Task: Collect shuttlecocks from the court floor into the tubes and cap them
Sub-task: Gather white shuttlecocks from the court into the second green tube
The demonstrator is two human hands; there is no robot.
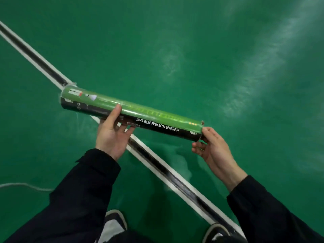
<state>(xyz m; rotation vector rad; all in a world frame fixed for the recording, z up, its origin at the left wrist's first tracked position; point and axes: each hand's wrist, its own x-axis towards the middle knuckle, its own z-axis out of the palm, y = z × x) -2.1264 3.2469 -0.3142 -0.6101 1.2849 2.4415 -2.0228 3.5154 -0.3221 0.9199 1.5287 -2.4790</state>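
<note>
— Which way does it lie?

— I see the long green-and-black cardboard shuttlecock tube (131,113) held level, slanting from far-left to near-right; my left hand (112,133) clasps its middle from below; my right hand (213,146) pinches the near-right end (cap hidden, I cannot tell).

— So the right is nearer that end?

— Yes; capping looks like its job.

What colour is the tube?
Green on top, black below with white print; the tube shows in the head view.

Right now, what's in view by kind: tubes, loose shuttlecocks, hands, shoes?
Shuttlecock tube: 1
Loose shuttlecocks: 0
Hands: 2, left hand and right hand, both on the tube
Shoes: 2, left shoe, right shoe
Total: 5
</note>
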